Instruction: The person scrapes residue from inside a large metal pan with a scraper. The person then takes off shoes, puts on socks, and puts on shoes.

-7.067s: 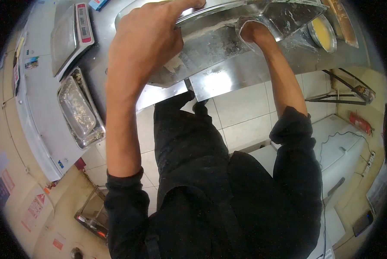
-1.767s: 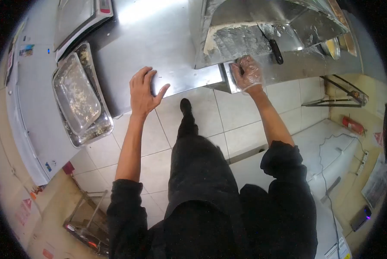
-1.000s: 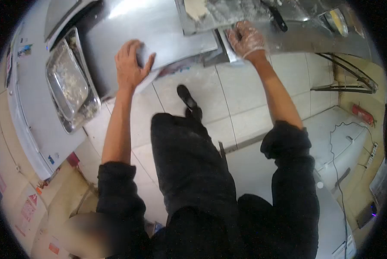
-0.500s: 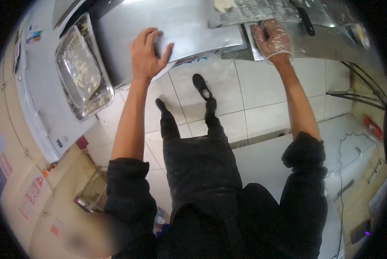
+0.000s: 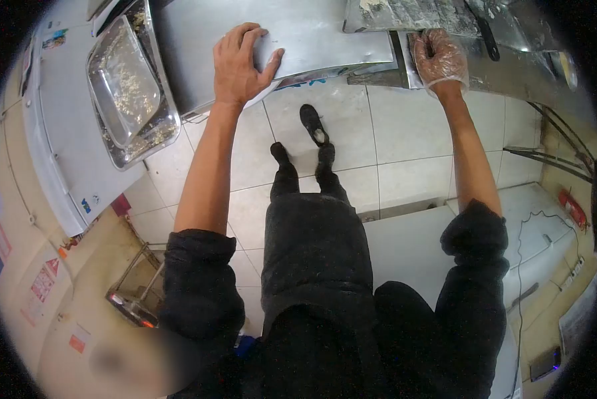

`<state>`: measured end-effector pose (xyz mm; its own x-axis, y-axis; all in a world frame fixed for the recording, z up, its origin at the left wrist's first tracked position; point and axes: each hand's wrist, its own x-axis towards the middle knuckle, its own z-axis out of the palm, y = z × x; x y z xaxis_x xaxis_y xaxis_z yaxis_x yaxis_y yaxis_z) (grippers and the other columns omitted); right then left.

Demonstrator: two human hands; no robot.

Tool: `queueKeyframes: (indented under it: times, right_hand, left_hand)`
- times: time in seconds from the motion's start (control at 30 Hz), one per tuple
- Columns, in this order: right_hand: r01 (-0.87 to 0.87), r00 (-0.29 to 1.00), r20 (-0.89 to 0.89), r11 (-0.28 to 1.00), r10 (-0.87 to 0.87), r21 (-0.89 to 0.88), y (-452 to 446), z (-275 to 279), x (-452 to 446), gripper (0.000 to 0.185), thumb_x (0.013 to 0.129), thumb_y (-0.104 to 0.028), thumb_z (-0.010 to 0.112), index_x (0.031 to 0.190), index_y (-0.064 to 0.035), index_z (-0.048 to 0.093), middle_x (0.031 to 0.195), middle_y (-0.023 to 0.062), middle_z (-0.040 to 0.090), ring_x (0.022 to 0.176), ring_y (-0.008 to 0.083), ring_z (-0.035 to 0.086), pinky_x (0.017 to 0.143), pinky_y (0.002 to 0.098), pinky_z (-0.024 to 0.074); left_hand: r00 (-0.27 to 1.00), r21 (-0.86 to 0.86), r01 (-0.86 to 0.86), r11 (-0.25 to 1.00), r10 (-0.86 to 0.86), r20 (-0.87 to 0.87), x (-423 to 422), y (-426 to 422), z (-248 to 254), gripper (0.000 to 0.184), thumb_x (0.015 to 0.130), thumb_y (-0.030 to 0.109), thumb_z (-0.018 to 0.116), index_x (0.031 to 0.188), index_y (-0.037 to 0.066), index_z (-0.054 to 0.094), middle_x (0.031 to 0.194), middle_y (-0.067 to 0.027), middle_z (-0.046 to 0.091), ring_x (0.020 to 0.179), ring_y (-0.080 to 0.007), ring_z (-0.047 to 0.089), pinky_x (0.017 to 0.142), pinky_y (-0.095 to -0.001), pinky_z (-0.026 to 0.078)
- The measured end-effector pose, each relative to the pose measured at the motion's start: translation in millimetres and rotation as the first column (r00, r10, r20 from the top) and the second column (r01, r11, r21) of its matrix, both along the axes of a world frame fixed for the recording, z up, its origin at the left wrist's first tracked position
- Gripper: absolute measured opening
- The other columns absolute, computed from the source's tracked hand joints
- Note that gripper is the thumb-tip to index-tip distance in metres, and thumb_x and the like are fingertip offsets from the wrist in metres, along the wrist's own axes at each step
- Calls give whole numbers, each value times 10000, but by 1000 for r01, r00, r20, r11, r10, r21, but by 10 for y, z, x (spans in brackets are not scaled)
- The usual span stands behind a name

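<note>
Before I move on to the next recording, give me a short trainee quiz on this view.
1. Which hand wears the clear glove?
2. True or false: the left hand is bare, fingers spread at the metal worktop.
3. What lies in the smaller tray?
a) green leaves
b) pale crumbs
c) whole eggs

Key: 1. right hand; 2. true; 3. b, pale crumbs.

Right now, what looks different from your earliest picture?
The left hand has left the rim of the floury metal container and drawn back to the near edge of the steel counter. The gloved right hand has come out of the container to just beside its near side. The smaller tray still lies in the larger tray.
</note>
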<state>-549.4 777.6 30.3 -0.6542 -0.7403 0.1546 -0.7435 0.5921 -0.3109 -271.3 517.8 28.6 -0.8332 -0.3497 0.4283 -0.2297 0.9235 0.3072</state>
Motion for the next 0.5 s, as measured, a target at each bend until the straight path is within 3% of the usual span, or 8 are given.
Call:
queueKeyframes:
  times: [0.3, 0.4, 0.47, 0.5]
  right_hand:
    - [-19, 999, -39, 998, 16, -63, 29, -95, -47, 385, 914, -456, 566, 924, -82, 657, 880, 183, 683, 855, 401, 655, 771, 493, 512]
    - [26, 1000, -10, 1000, -25, 11, 15, -86, -38, 396, 920, -468, 557, 922, -85, 657, 844, 179, 687, 814, 406, 664, 747, 495, 517]
    - [33, 999, -2, 991, -34, -130, 16, -140, -22, 198, 862, -226, 679, 833, -37, 628, 798, 140, 626, 732, 312, 617, 666, 392, 486]
    - [33, 999, -2, 991, -33, -129, 17, -144, -25, 198, 862, -226, 679, 833, -37, 628, 798, 140, 626, 732, 312, 617, 666, 392, 486]
  left_hand:
    - [1000, 0, 16, 1000, -16, -6, -7, -7, -18, 429, 829, 339, 726, 1156, 96, 592, 1201, -107, 598, 1094, -316, 557, 939, -440, 398]
    - [1000, 11, 7, 1000, -7, -11, -17, -1, -7, 421, 830, 337, 727, 1152, 100, 596, 1198, -103, 601, 1084, -315, 561, 932, -441, 404]
    - [1000, -4, 14, 1000, -14, -27, -21, 3, 4, 414, 831, 335, 727, 1147, 102, 598, 1197, -100, 604, 1078, -316, 563, 928, -444, 407]
    - [1000, -3, 14, 1000, -14, -27, -21, 3, 5, 414, 831, 335, 727, 1147, 102, 598, 1197, -100, 604, 1078, -316, 563, 928, -444, 407]
